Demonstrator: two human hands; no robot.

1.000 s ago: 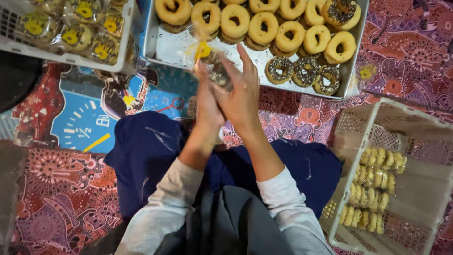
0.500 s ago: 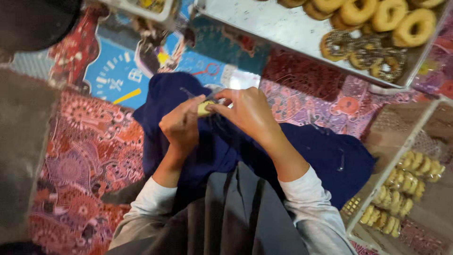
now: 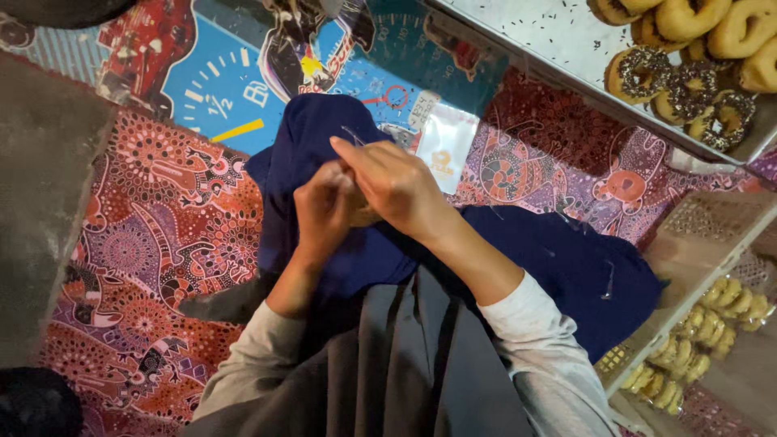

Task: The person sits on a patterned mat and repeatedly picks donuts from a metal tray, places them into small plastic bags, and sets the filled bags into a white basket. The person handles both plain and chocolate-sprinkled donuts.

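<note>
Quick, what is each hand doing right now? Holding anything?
Left hand: closed on a small wrapped donut, mostly hidden.
Right hand: closed over the same donut.

My left hand (image 3: 322, 212) and right hand (image 3: 394, 184) meet at frame centre over my dark blue lap cloth (image 3: 356, 259), fingers closed together on a small item (image 3: 362, 215) that is mostly hidden between them. A clear plastic wrapper (image 3: 443, 147) lies just above my hands on the patterned mat (image 3: 154, 243). At upper right, a metal tray (image 3: 558, 40) carries sprinkled doughnuts (image 3: 684, 89). At lower right, a basket (image 3: 704, 243) holds wrapped doughnuts (image 3: 704, 332).
</note>
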